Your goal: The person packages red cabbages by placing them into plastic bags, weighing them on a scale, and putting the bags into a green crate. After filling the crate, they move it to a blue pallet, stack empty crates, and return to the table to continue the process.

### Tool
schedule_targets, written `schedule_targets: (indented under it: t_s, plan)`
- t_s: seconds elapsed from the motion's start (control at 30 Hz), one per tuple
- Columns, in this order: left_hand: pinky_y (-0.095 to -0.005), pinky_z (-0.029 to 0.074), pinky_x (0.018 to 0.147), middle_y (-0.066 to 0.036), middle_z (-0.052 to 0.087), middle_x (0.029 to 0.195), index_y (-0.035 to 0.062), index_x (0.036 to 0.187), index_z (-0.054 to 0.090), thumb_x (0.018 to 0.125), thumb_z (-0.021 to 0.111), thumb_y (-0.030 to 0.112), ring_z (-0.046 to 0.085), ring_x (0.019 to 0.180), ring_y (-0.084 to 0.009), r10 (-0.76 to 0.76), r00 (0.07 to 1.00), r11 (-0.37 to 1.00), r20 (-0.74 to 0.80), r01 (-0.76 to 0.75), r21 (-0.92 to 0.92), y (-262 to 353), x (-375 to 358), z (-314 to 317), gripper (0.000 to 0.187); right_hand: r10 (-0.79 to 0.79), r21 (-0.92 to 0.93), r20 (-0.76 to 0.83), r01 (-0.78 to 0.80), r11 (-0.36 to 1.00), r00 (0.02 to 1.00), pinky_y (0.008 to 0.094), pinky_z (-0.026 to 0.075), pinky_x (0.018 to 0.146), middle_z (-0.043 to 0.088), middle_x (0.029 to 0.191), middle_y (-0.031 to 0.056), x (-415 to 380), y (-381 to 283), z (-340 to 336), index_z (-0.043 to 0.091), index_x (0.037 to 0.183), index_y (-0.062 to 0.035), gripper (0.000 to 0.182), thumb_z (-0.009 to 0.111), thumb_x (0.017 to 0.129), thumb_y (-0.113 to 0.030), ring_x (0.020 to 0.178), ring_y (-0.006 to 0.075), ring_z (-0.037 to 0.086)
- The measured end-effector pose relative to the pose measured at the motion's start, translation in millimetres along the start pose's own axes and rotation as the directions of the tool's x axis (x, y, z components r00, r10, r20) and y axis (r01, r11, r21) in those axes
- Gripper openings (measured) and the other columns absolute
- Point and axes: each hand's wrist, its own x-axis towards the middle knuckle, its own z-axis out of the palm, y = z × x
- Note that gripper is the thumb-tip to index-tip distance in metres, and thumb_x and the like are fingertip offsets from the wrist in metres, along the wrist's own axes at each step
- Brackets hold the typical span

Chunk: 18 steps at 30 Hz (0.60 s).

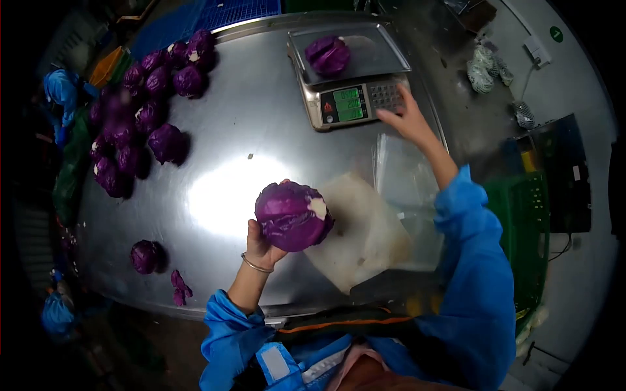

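Observation:
A purple cabbage with a pale cut stem (293,216) rests in my left hand (266,247), whose fingers wrap round its lower left side above the metal table. My right hand (405,116) is empty, thumb and forefinger apart, at the right edge of the keypad on a digital scale (313,107). Green digits are lit on the scale's display. Another purple cabbage (327,56) lies on the scale's metal tray (381,55). Below my right hand are clear plastic bags (398,169) and a pale, stained sheet (358,228).
Several purple cabbages (158,81) are grouped at the table's upper left. One small cabbage (145,256) and a torn purple leaf (179,287) lie at the lower left. Blue crates (241,9) stand beyond the metal table (222,143); a green crate (531,221) is at the right.

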Motion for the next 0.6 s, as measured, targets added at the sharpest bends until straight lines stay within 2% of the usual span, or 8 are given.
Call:
schedule_targets:
  t_s: [0.07, 0.13, 0.3, 0.33, 0.4, 0.5, 0.53, 0.6]
  plan:
    - [-0.0454, 0.032, 0.106, -0.013, 0.036, 0.136, 0.0093, 0.140, 0.021, 0.063, 0.080, 0.039, 0.039, 0.124, -0.0295, -0.019, 1.000, 0.998, 0.022, 0.020, -0.051, 9.3, 19.4, 6.8, 0.101, -0.046, -0.235, -0.045, 0.034, 0.971, 0.998, 0.0441, 0.027, 0.105, 0.014, 0.141, 0.0270, 54.1, -27.3, 13.2, 0.019, 0.140, -0.0043, 0.107, 0.075, 0.062, -0.052, 0.129, 0.0400, 0.025]
    - [-0.0434, 0.033, 0.105, -0.012, 0.037, 0.136, 0.0097, 0.140, 0.020, 0.061, 0.082, 0.037, 0.039, 0.124, -0.0280, -0.015, 0.999, 0.997, -0.034, 0.018, 0.078, 24.4, 31.0, 3.6, 0.104, -0.071, -0.190, -0.119, 0.047, 0.981, 0.990, 0.0457, 0.028, 0.103, 0.022, 0.138, 0.0274, 103.8, -23.9, 37.8, 0.016, 0.140, -0.0024, 0.116, 0.075, 0.057, -0.058, 0.129, 0.0422, 0.023]
    - [-0.0395, 0.035, 0.103, -0.008, 0.039, 0.134, 0.0113, 0.141, 0.018, 0.054, 0.086, 0.033, 0.041, 0.123, -0.0242, 0.116, 0.992, 0.917, -0.051, -0.087, 0.389, 61.2, 86.9, 28.7, 0.113, -0.045, -0.501, 0.082, 0.080, 0.862, 0.996, 0.0460, 0.030, 0.103, 0.023, 0.138, 0.0274, 191.0, -17.7, 96.4, 0.016, 0.139, -0.0022, 0.122, 0.077, 0.051, -0.062, 0.129, 0.0436, 0.024]
    - [-0.0386, 0.035, 0.102, -0.008, 0.041, 0.132, 0.0085, 0.139, 0.022, 0.054, 0.085, 0.039, 0.042, 0.122, -0.0233, 0.179, 0.972, 0.864, -0.151, -0.082, 0.497, 70.1, 95.9, 38.0, 0.110, -0.066, -0.335, 0.126, 0.105, 0.936, 0.990, 0.0435, 0.033, 0.101, 0.029, 0.135, 0.0265, 196.6, -11.4, 99.9, 0.020, 0.138, -0.0031, 0.120, 0.079, 0.049, -0.058, 0.125, 0.0412, 0.030]
    - [-0.0376, 0.036, 0.101, -0.010, 0.046, 0.127, 0.0020, 0.132, 0.032, 0.063, 0.079, 0.044, 0.045, 0.118, -0.0235, 0.339, 0.941, 0.679, 0.011, -0.253, 0.689, 84.3, 133.3, 56.1, 0.092, -0.126, 0.023, 0.198, 0.124, 0.992, 0.972, 0.0386, 0.038, 0.097, 0.040, 0.129, 0.0245, 204.2, -1.3, 105.6, 0.027, 0.135, -0.0048, 0.115, 0.084, 0.045, -0.049, 0.119, 0.0364, 0.043]
    - [-0.0379, 0.039, 0.097, -0.011, 0.046, 0.123, 0.0049, 0.132, 0.029, 0.077, 0.069, 0.023, 0.048, 0.113, -0.0243, 0.572, 0.809, 0.575, 0.133, -0.511, 0.639, 101.9, 194.0, 65.3, 0.071, -0.212, 0.176, 0.054, 0.199, 0.964, 0.976, 0.0329, 0.042, 0.094, 0.045, 0.125, 0.0207, 180.5, 2.8, 95.0, 0.030, 0.131, -0.0029, 0.109, 0.088, 0.046, -0.039, 0.112, 0.0286, 0.050]
    - [-0.0364, 0.041, 0.095, -0.013, 0.045, 0.121, 0.0043, 0.134, 0.027, 0.074, 0.072, 0.018, 0.049, 0.111, -0.0244, 0.628, 0.757, 0.459, 0.182, -0.548, 0.699, 109.5, 214.2, 71.5, 0.076, -0.214, 0.158, -0.011, 0.213, 0.964, 0.977, 0.0335, 0.042, 0.094, 0.046, 0.124, 0.0189, 164.6, 5.7, 87.6, 0.027, 0.132, -0.0012, 0.105, 0.087, 0.051, -0.031, 0.112, 0.0269, 0.050]
    - [-0.0359, 0.043, 0.093, -0.017, 0.043, 0.120, 0.0036, 0.134, 0.028, 0.060, 0.083, 0.030, 0.050, 0.108, -0.0257, 0.666, 0.649, -0.068, 0.368, -0.439, 0.896, 127.4, 257.0, 69.5, 0.095, -0.052, 0.257, 0.120, 0.020, 0.966, 0.991, 0.0361, 0.041, 0.096, 0.043, 0.127, 0.0184, 97.3, -29.4, 42.7, 0.021, 0.136, -0.0022, 0.105, 0.086, 0.056, -0.022, 0.116, 0.0257, 0.047]
